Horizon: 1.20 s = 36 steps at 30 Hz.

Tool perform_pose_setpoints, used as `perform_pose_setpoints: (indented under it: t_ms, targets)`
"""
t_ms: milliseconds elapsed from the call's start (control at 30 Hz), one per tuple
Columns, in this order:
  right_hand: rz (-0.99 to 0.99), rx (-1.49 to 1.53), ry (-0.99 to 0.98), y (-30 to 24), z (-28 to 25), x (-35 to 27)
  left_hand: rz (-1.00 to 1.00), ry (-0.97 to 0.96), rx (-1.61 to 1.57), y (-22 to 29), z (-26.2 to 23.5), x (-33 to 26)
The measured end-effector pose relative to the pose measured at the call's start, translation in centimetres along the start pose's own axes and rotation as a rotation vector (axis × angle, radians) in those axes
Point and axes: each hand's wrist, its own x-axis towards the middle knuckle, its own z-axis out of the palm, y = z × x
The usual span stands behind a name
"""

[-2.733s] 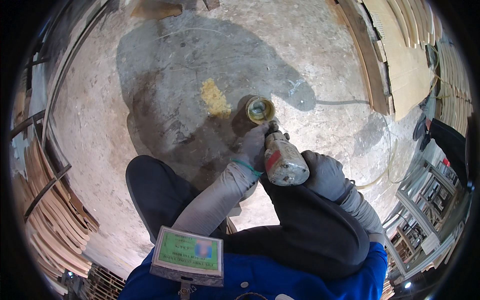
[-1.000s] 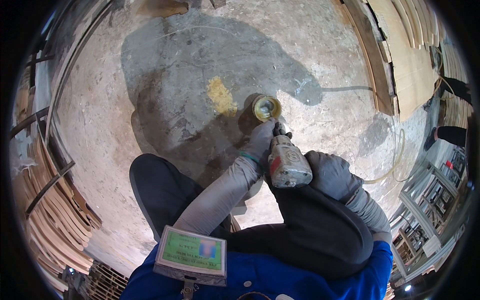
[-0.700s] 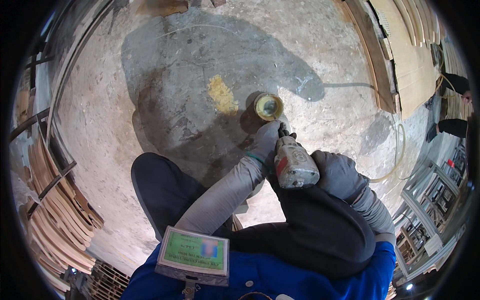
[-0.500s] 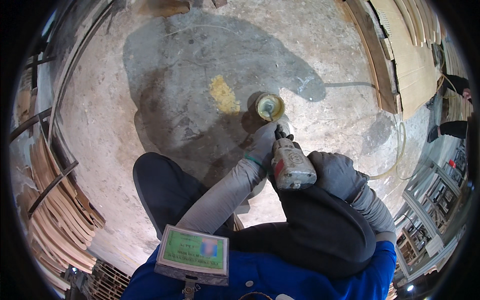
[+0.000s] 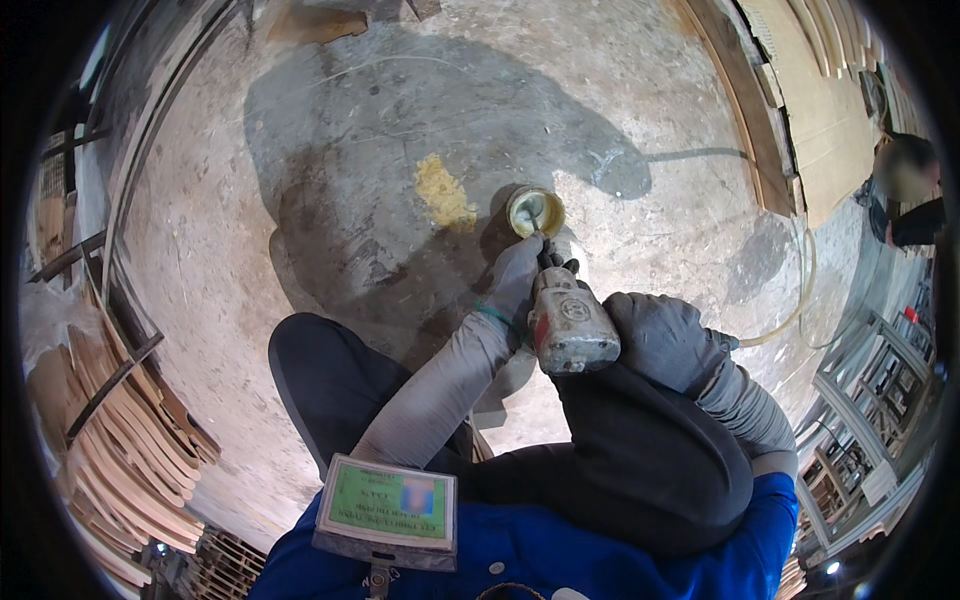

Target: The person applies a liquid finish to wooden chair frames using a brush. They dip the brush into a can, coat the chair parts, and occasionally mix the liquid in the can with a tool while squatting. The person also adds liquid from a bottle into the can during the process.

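Note:
A worn, pale pistol-grip air tool [image 5: 576, 325] with a red patch points away from me, down toward the floor. Its grip is in my right hand [image 5: 660, 340], gloved in grey, with the fingers wrapped round it. Around the tool's front end closes my left hand [image 5: 518, 278], also gloved, its dark fingertips showing beside the nose. Just beyond the fingers, a small round pot [image 5: 535, 212] with a yellowish rim stands on the floor. Pale material lies inside it, and a thin rod reaches in from the tool's front end. My left hand partly hides where rod and tool meet.
A yellow stain [image 5: 445, 192] marks the concrete floor [image 5: 380, 110]. From my right hand a yellowish air hose [image 5: 790, 325] runs off right. Curved wooden strips [image 5: 130, 420] are stacked at left. Cardboard [image 5: 825, 130], metal frames [image 5: 870, 400] and another person [image 5: 915, 215] are at right.
Both hands and the air tool have shifted slightly left and away from me. The rod's position within the pot differs. At right, the other person has leaned further into view.

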Motion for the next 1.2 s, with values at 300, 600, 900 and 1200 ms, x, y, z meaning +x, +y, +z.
perform_pose_setpoints:
  t_ms: [300,600,900,1200]
  targets:
    - [0.005,0.028,0.049,0.4,-0.2,-0.3,0.062,0.015,0.027,0.0,1.2,-0.1]
    - [-0.066,0.010,0.108,1.0,0.2,-1.1,0.112,0.010,0.050,-1.3,0.7,1.1]
    - [-0.021,0.043,0.003,0.5,-0.1,-0.7,0.164,0.029,0.075,-1.5,-0.1,0.0]
    - [-0.050,0.016,0.022,0.3,-0.3,-0.3,0.071,-0.018,0.044,-0.2,0.5,-1.2]
